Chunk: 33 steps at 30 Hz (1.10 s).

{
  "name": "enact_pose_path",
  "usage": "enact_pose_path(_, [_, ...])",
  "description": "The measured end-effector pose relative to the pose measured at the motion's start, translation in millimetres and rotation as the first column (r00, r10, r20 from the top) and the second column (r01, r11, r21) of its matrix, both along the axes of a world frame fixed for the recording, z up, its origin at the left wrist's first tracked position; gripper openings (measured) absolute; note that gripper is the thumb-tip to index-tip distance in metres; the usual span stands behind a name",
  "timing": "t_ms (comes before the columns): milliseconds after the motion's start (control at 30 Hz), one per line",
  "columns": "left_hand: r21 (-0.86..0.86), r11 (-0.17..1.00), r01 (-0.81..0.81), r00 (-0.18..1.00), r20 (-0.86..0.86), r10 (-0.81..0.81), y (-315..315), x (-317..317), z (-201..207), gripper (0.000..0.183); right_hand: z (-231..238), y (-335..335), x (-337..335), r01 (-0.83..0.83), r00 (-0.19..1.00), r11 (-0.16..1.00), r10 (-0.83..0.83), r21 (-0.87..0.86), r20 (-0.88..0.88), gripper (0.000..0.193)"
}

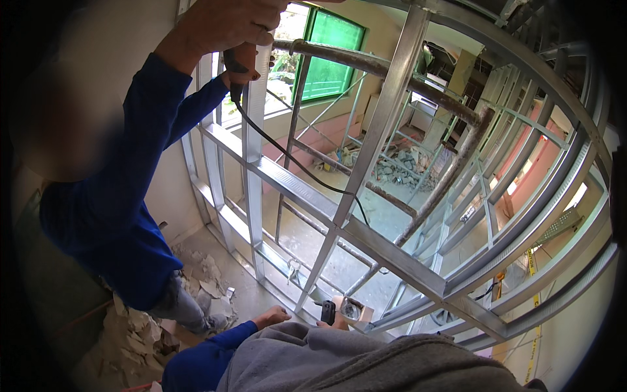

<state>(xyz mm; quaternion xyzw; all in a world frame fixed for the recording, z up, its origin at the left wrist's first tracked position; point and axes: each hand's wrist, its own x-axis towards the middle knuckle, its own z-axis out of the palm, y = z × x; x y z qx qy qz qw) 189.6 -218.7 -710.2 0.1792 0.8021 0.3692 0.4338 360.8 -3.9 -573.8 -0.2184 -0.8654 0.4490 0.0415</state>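
My left hand (pixel 272 317), in a blue sleeve, is low in the head view beside the bottom metal track. Its fingers are curled together, and what they hold, if anything, is too small to make out. My right hand (pixel 340 321) grips a black power tool (pixel 328 311) whose narrow tip points left; its full shape is partly hidden. Right beside that hand sits an open cardboard box (pixel 363 313) with a round greyish thing inside. Close in front of both hands stands a metal stud (pixel 366 163) of the wall frame.
At left, a co-worker in blue (pixel 111 215) raises both hands by a stud, holding a corded power tool (pixel 240 62). Its black cord (pixel 294 163) crosses the frame. Broken board pieces (pixel 140 333) cover the floor at left. Scaffold pipes (pixel 450 189) and rubble (pixel 408 166) are beyond.
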Motion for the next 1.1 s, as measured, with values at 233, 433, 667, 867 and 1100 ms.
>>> enact_pose_path(233, [-0.007,1.0,-0.009,1.0,0.005,0.009,-2,1,-6,0.054,-10,3,-3,0.016,0.999,0.999,-0.017,0.038,0.028,0.059])
enact_pose_path(433, [-0.011,1.0,-0.01,1.0,0.008,0.011,-4,-1,-8,0.054,-16,2,-2,0.015,1.0,0.999,-0.014,0.038,-0.022,0.058])
enact_pose_path(667, [-0.013,1.0,-0.013,1.0,0.011,0.013,-4,-4,-7,0.054,-22,2,-1,0.026,1.0,0.999,-0.025,0.04,-0.006,0.059])
enact_pose_path(867, [-0.009,1.0,-0.017,1.0,0.014,0.018,-5,-7,-2,0.054,-22,5,-4,0.005,1.0,1.0,-0.006,0.011,0.023,0.061])
enact_pose_path(1100, [-0.008,1.0,-0.006,1.0,0.012,0.007,-6,-8,-2,0.054,-11,-2,-4,0.033,0.998,0.999,-0.034,0.02,0.05,0.06])
